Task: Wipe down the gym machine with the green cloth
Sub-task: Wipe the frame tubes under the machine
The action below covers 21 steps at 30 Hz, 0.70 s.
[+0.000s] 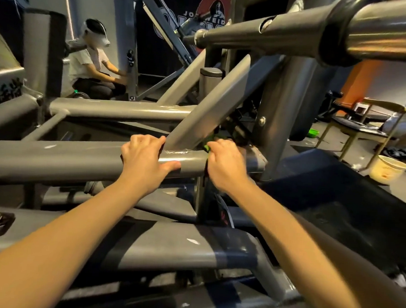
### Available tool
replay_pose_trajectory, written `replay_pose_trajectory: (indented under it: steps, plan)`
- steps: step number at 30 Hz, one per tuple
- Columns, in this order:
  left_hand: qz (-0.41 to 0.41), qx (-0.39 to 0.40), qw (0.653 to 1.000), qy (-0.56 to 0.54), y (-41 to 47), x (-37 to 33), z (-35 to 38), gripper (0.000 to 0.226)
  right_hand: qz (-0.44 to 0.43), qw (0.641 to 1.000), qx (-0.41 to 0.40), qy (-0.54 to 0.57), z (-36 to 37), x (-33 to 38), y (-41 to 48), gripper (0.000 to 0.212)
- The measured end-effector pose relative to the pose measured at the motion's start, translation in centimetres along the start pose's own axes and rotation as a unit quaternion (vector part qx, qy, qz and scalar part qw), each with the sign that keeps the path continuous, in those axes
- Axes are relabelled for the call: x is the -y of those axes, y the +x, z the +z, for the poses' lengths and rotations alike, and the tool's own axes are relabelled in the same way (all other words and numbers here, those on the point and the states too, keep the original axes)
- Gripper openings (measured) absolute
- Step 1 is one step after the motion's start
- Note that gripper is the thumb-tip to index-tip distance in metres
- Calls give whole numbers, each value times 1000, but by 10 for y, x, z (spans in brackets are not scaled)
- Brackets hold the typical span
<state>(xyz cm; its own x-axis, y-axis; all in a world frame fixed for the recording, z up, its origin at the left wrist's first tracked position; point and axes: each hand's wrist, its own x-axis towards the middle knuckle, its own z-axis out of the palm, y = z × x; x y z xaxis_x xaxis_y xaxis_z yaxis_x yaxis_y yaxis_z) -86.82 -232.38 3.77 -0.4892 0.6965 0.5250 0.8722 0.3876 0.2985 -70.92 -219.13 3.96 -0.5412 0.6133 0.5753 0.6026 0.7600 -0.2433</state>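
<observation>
The gym machine is a frame of thick grey tubes; one horizontal tube [67, 158] crosses the middle and a diagonal brace [214, 107] rises from it. My left hand [145, 160] grips the horizontal tube just left of the brace's weld, thumb underneath. My right hand [225, 164] grips the green cloth [208, 146] against the joint at the brace's right side. Only a small bright green edge of the cloth shows past my fingers; the remainder is hidden under the hand and behind the brace.
A chrome bar sleeve [380, 29] juts overhead at the upper right. Another person [91, 65] crouches at a machine in the back left. A chair [361, 129], a green dish [313, 132] and a yellowish bowl [389, 169] are on the floor at right.
</observation>
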Motion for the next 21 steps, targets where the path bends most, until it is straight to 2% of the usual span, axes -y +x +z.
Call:
replay_pose_trajectory:
  steps: [3, 6, 8, 10, 12, 14, 16, 17, 21]
  plan:
    - [2, 0, 1000, -2, 0, -2, 0, 76, -93, 996, 5, -17, -1, 1, -7, 33]
    - [6, -4, 1000, -3, -1, -2, 1, 75, -98, 995, 20, -23, -11, -34, 2, 35]
    - [8, -10, 1000, -1, -1, 0, 1, 75, -70, 992, 20, -104, -24, -59, 12, 31]
    - [12, -11, 1000, -8, -1, 1, 3, 76, -42, 989, -27, -138, -27, -69, 11, 25]
    - [15, -16, 1000, -13, -1, 3, 4, 78, 9, 991, -102, -83, -17, -59, -3, 21]
    - [17, -16, 1000, -13, -1, 3, 5, 78, 104, 982, -157, 20, 3, -47, -13, 24]
    - [15, -12, 1000, -13, 0, 4, 6, 77, 148, 976, -155, 50, 24, -30, -23, 38]
    - [15, -9, 1000, -13, 0, 3, 6, 76, 134, 979, -146, 45, 32, -18, -27, 41]
    - [21, -16, 1000, -13, -2, 3, 5, 72, -28, 989, -148, 13, 43, 29, -43, 41]
